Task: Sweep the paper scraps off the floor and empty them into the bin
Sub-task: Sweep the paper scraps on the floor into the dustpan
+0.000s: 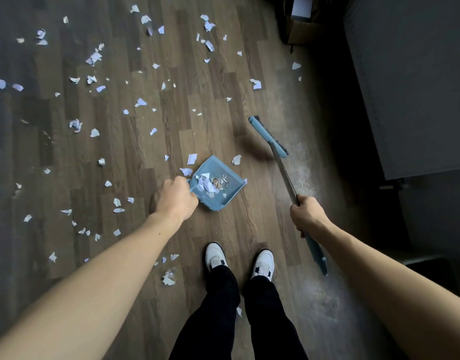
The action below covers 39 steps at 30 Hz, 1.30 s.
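Note:
Several white paper scraps (94, 57) lie scattered over the dark wood floor, mostly left and ahead of me. My left hand (175, 197) grips the handle of a blue dustpan (232, 185), which holds a small heap of scraps and some crumpled debris. Three scraps lie just beyond the pan's far edge. My right hand (307, 215) grips the metal shaft of a blue broom, whose head (268, 136) is ahead and right of the dustpan. No bin is identifiable.
My two feet in white shoes (216, 255) stand just behind the dustpan. A dark piece of furniture (405, 87) fills the right side. A cardboard box (301, 32) sits at the top right. A pale dusty streak runs along the floor on the right.

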Motion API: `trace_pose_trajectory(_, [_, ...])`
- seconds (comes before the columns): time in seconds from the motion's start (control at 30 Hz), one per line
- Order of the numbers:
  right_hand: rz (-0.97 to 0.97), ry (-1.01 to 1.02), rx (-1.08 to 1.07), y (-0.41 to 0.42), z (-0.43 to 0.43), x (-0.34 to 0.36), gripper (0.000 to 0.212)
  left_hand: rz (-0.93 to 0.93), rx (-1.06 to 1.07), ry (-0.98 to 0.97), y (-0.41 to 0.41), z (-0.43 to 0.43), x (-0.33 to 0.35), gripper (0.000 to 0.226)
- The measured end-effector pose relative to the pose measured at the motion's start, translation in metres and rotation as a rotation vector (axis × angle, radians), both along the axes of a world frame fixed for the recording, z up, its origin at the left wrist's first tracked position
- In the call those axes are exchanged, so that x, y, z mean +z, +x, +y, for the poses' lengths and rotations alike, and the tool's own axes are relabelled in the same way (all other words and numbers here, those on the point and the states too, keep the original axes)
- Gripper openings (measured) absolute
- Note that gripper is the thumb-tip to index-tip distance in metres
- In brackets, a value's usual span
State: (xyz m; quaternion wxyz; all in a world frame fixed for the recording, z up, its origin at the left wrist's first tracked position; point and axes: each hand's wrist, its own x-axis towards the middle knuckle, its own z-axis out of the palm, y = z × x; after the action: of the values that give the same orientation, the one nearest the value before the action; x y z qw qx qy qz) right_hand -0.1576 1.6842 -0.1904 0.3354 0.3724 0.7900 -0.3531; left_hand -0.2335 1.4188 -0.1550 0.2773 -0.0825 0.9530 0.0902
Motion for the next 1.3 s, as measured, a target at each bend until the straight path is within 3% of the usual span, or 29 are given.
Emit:
trace_pose_trajectory(0.53, [-0.128,-0.013,0.163,-0.062,-0.040,-0.049,0.030,0.059,-0.070,-0.030,-0.020,-0.006,-0.024,0.008])
trace_pose_trajectory(0.93, [-0.166,-0.191,0.208,-0.022,-0.039,0.000,0.044,0.039,-0.065,-0.021,-0.025,0.001,-0.016,0.009])
trace_pose_trajectory(1.07, [-0.101,-0.136,0.176,-0.024,-0.037,-0.002,0.047,0.053,-0.053,-0.007,-0.023,-0.003,-0.016,0.002])
trace_pose_trajectory(1.3, [-0.107,-0.056,0.236,-0.026,-0.050,-0.027,0.039,0.065,-0.058,-0.020,-0.020,-0.006,-0.019,0.008])
